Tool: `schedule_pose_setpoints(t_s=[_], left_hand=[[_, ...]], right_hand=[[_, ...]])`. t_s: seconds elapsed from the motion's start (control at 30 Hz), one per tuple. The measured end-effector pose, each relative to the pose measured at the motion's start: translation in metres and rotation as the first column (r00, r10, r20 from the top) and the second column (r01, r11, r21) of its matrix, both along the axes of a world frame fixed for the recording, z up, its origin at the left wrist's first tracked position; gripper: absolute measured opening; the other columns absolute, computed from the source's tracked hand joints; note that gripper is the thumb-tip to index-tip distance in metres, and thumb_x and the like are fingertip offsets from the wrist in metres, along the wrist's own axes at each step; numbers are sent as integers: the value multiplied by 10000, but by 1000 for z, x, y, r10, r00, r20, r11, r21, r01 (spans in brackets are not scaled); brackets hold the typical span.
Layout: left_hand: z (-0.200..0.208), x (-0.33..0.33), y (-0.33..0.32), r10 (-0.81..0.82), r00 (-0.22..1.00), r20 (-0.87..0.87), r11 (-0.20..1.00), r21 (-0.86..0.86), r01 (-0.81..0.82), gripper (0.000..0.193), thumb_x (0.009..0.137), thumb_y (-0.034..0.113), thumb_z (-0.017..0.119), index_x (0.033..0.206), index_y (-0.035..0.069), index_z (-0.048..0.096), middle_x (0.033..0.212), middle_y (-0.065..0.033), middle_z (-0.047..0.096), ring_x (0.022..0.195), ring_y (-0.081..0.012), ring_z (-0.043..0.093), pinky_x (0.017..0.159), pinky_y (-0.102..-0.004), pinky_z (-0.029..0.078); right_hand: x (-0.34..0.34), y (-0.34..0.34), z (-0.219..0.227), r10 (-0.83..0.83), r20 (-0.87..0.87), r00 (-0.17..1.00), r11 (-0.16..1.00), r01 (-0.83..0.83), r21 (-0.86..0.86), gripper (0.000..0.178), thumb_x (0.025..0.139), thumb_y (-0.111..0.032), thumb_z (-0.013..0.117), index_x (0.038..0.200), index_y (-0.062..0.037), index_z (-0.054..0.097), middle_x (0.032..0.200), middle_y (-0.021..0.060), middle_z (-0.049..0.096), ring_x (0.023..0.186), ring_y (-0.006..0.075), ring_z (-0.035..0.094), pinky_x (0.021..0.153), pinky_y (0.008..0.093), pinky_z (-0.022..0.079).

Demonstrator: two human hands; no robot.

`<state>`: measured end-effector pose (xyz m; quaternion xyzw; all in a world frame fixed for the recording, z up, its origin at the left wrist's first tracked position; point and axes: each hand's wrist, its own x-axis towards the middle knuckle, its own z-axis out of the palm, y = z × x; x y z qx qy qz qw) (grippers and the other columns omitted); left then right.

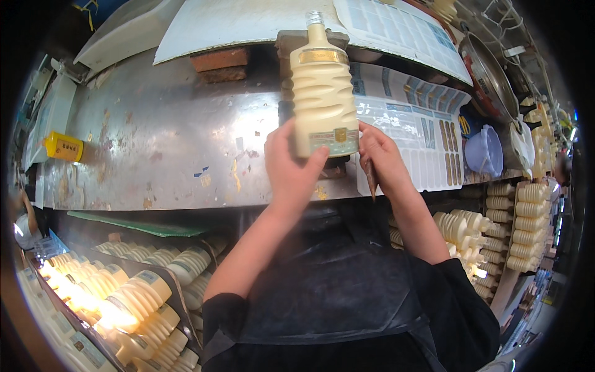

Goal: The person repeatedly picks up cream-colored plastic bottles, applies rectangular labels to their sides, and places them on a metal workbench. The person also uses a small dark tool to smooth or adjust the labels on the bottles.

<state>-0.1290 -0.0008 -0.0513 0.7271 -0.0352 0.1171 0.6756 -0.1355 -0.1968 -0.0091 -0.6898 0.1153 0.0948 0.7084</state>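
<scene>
A cream-coloured bottle (323, 93) with wavy ribbed sides lies over the bench, its clear threaded neck pointing away from me. A gold label (322, 56) crosses its shoulder, and a green label (338, 146) with a gold emblem covers its lower front. My left hand (292, 166) grips the bottle's base from the left, thumb on the green label. At the base's right edge, the fingertips of my right hand (385, 160) touch or nearly touch the bottle. That hand is closed around a thin, pointed brown tool (371, 177), whose kind I cannot make out.
Label sheets (427, 133) lie right of the bottle on the metal bench (155, 142). A yellow container (64, 147) lies at left, bricks (220, 61) at the back, and a lavender bucket (484, 152) at right. Crates of cream bottles (139, 297) stand below left; more bottles (462, 226) are below right.
</scene>
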Motion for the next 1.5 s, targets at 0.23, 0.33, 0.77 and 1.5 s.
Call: schedule_pose_setpoints(t_s=[0.23,0.33,0.77,1.5], left_hand=[[0,-1,2,-49,993,-105,993,-112,37,650,834,157,755,1404,4,483,1301,-152,513,1232,-281,523,1069,-410,439],[18,-2,2,-74,982,-175,985,-168,45,693,856,127,716,1472,7,422,1367,-150,473,1267,-250,503,1069,-386,462],[8,4,9,24,987,157,831,546,-107,926,706,203,896,1497,7,455,1345,-198,566,1252,-381,521,1095,-476,387],[17,1,8,29,977,211,852,506,-134,813,704,162,892,1421,14,538,1348,-173,558,1256,-341,527,1101,-434,405]], right_hand=[[4,-6,31,-216,280,935,973,232,-23,220,952,-106,662,1145,-2,642,1013,32,688,935,101,648,825,272,531],[-19,26,45,13,298,955,956,75,-284,272,938,-50,679,1194,-16,593,935,47,698,741,91,628,702,246,531],[-20,-35,-17,-118,72,990,966,131,-224,285,971,-120,664,1223,-13,587,733,2,660,610,50,574,530,234,444],[-17,-16,7,103,681,725,747,396,-534,250,893,-41,719,1142,-39,741,993,155,758,868,259,746,764,346,579]])
